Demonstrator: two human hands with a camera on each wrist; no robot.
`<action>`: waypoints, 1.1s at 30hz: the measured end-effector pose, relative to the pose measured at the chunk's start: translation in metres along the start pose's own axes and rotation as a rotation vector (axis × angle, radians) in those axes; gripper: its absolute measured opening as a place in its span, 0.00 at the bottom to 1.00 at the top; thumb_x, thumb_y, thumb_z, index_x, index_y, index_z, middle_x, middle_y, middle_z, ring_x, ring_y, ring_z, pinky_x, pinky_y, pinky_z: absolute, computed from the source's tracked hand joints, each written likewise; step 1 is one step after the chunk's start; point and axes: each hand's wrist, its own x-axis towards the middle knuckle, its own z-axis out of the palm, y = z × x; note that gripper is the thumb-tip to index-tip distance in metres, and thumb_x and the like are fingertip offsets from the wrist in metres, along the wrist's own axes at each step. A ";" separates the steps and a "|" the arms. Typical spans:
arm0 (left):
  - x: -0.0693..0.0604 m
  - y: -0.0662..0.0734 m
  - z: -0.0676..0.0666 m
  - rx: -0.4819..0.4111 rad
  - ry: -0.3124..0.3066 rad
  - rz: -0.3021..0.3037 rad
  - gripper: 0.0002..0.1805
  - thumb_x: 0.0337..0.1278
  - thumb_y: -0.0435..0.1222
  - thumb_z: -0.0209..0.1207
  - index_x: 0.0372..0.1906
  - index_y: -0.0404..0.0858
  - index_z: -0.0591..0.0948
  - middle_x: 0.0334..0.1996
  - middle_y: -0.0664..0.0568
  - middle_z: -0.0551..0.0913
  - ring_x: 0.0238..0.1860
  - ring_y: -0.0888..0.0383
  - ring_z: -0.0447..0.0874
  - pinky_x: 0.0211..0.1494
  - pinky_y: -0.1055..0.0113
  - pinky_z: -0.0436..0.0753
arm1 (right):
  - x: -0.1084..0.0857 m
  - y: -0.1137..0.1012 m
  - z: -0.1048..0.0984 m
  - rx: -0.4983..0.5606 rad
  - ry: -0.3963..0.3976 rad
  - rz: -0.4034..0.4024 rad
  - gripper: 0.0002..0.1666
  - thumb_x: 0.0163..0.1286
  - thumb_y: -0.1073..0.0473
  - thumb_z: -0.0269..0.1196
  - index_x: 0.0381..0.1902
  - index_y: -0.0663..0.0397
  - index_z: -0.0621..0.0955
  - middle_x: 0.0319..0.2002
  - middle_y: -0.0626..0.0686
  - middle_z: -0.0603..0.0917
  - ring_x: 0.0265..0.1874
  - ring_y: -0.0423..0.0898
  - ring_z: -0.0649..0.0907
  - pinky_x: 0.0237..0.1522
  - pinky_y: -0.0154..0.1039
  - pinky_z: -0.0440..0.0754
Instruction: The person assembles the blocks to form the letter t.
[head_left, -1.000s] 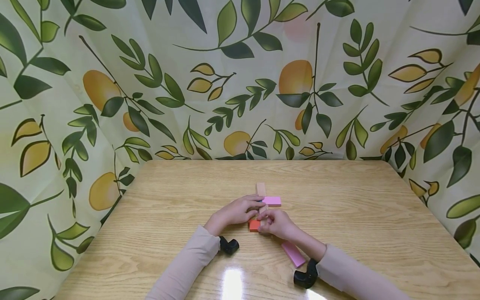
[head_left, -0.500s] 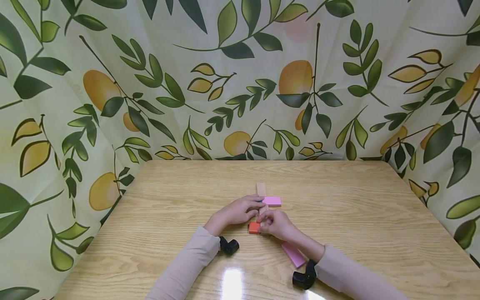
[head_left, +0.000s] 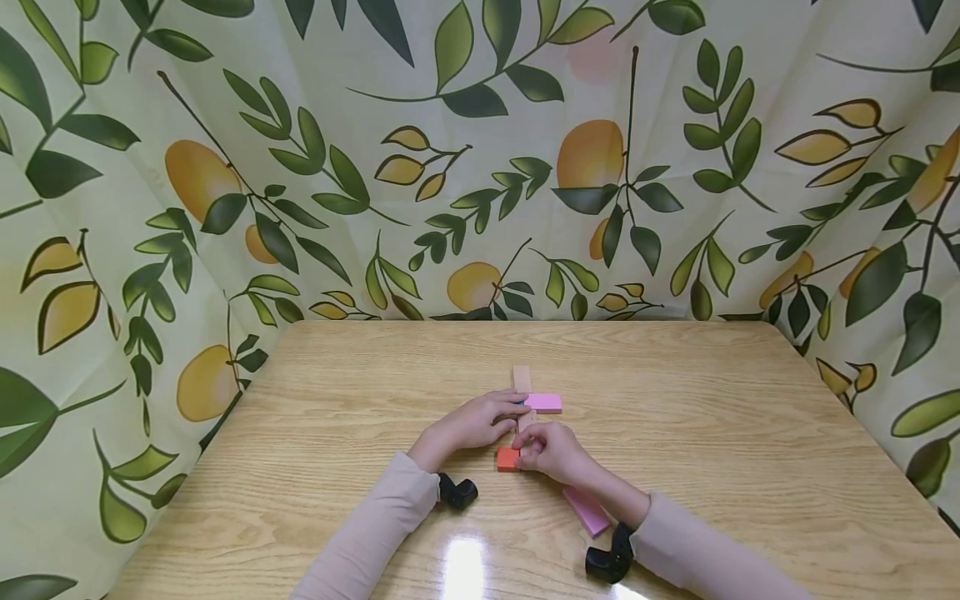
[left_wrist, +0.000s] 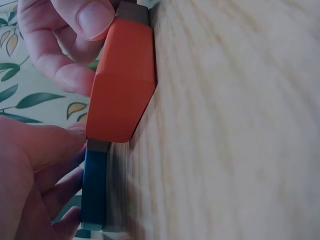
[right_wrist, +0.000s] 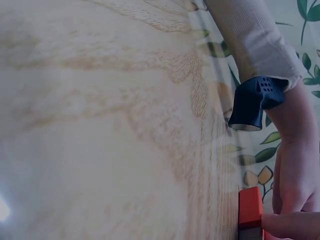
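Observation:
In the head view, my left hand (head_left: 471, 422) rests on a group of small blocks, its fingers fairly straight. Beneath it a blue block (left_wrist: 94, 187) shows in the left wrist view. My right hand (head_left: 557, 450) is just to the right, thumb and finger pinching the right end of a red-orange block (head_left: 507, 459). A darker block (left_wrist: 133, 12) adjoins that block in the left wrist view. Beyond the fingers lie a pink block (head_left: 545, 403) and a beige block (head_left: 521, 377). Another beige block (head_left: 527, 420) sits between the hands, partly covered.
A second pink block (head_left: 587, 511) lies slantwise under the right forearm. Black wrist devices sit at the left cuff (head_left: 458, 492) and the right cuff (head_left: 611, 557). The wooden table (head_left: 360, 358) meets a leaf-patterned cloth (head_left: 480, 208) at its back and sides.
The red-orange block has slid slightly toward the person, with the right hand moving a little along with it. The left hand has kept its place.

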 end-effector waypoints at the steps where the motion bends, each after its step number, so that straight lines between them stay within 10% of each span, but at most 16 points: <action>1: 0.000 0.000 0.000 0.002 0.001 0.000 0.20 0.70 0.35 0.50 0.64 0.38 0.75 0.70 0.48 0.70 0.74 0.50 0.63 0.77 0.54 0.64 | 0.000 0.000 0.000 -0.002 0.000 -0.006 0.08 0.53 0.67 0.70 0.32 0.63 0.84 0.15 0.45 0.73 0.16 0.34 0.68 0.17 0.24 0.62; 33: -0.001 0.006 0.003 0.010 0.002 -0.059 0.21 0.70 0.39 0.50 0.65 0.41 0.75 0.72 0.51 0.68 0.76 0.52 0.59 0.78 0.55 0.62 | -0.011 0.000 0.002 0.036 -0.047 -0.008 0.08 0.54 0.67 0.70 0.34 0.63 0.85 0.15 0.44 0.71 0.15 0.33 0.67 0.17 0.24 0.61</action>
